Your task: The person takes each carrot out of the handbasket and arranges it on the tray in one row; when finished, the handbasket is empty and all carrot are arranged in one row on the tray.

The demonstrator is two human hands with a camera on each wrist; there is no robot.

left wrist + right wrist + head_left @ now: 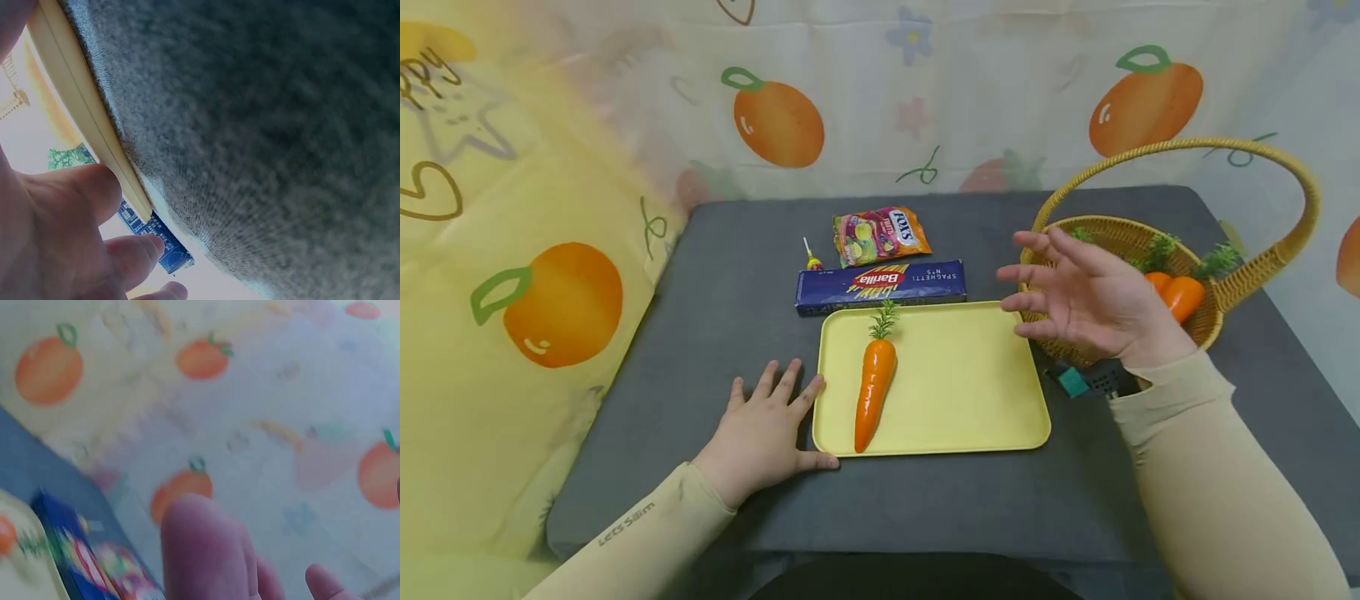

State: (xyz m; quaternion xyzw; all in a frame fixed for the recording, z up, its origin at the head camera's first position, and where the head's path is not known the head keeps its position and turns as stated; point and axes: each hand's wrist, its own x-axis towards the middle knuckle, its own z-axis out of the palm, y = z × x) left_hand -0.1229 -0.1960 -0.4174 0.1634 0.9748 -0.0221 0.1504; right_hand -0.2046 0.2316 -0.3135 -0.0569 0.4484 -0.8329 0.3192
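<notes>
My left hand [763, 437] is spread beside the left edge of a yellow tray [962, 383]. Its thumb and one finger are at the rim; in the left wrist view fingers [100, 194] lie alongside the tray's edge [94, 112]. On the tray's left part lies an orange carrot [875, 387], green top pointing away from me. My right hand [1090, 304] is raised with fingers apart and nothing in them, in front of a wicker basket [1217, 312]. Orange carrots [1183, 298] with green tops sit in the basket, partly hidden by that hand.
Behind the tray lies a blue Barilla spaghetti box [831, 292]. Farther back are a FOX'S candy bag [880, 237] and a small lollipop [814, 262]. A teal and black object [1073, 382] lies between tray and basket. The basket's tall handle [1307, 200] arches upward.
</notes>
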